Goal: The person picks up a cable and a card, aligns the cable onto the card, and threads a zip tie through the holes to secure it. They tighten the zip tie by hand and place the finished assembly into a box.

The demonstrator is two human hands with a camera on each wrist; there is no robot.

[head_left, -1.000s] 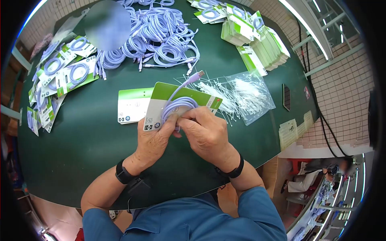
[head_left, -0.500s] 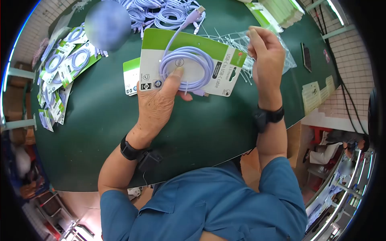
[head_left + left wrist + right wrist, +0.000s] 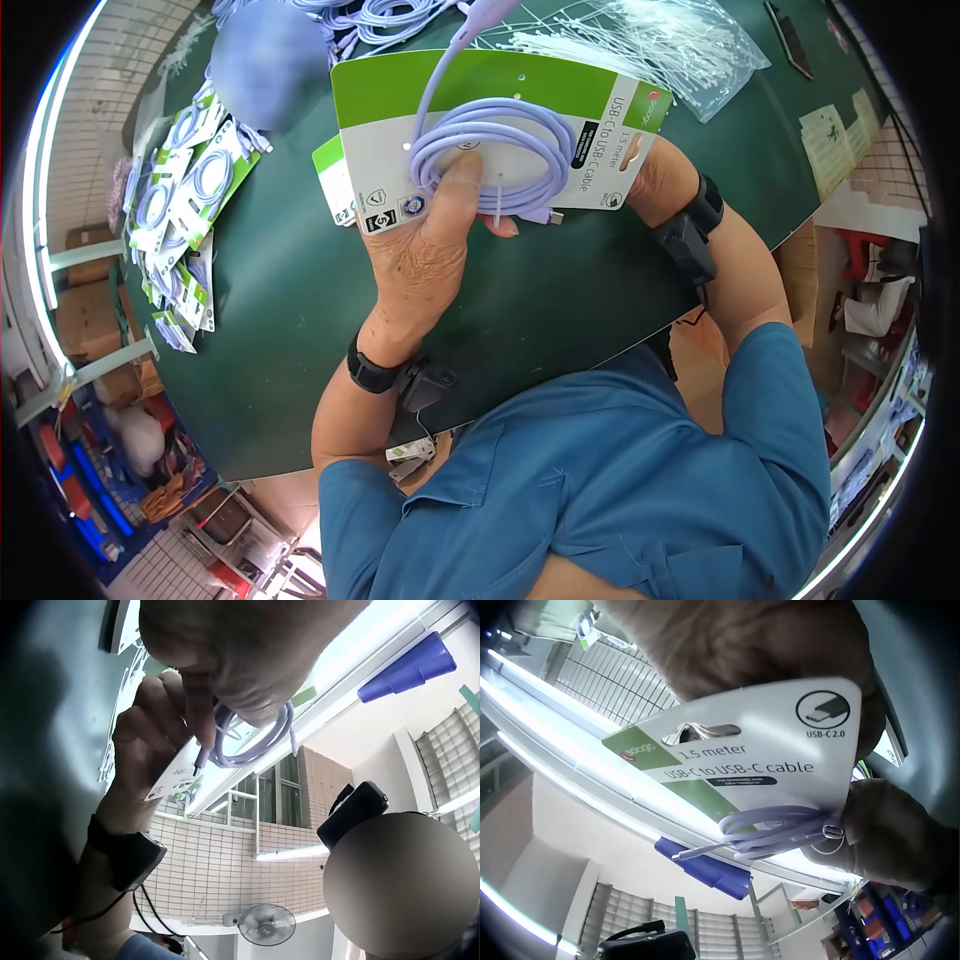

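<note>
My left hand (image 3: 425,250) holds a green and white packaging card (image 3: 610,180), with the thumb across its front and the other fingers mostly behind. On the card lies a coiled lilac USB-C cable (image 3: 560,165); one plug end (image 3: 485,20) sticks up past the top edge, the other (image 3: 545,216) lies at the lower edge. A thin clear cable tie (image 3: 498,190) crosses the coil's lower side. My right hand (image 3: 665,180) reaches behind the card's right end. In the left wrist view its fingers (image 3: 150,712) are bent behind the card; I cannot tell what they hold.
Another card (image 3: 335,180) lies beyond my left hand. Cards with coiled cables (image 3: 185,220) are piled on the left, and loose lilac cables (image 3: 390,22) at the back. A bag of white cable ties (image 3: 690,50) and a phone (image 3: 790,40) lie at the back right.
Both hands were together at the coil; then my right hand rose away to the right, over the cable ties. Now it has come back behind the card. My left hand has kept hold of the card.
</note>
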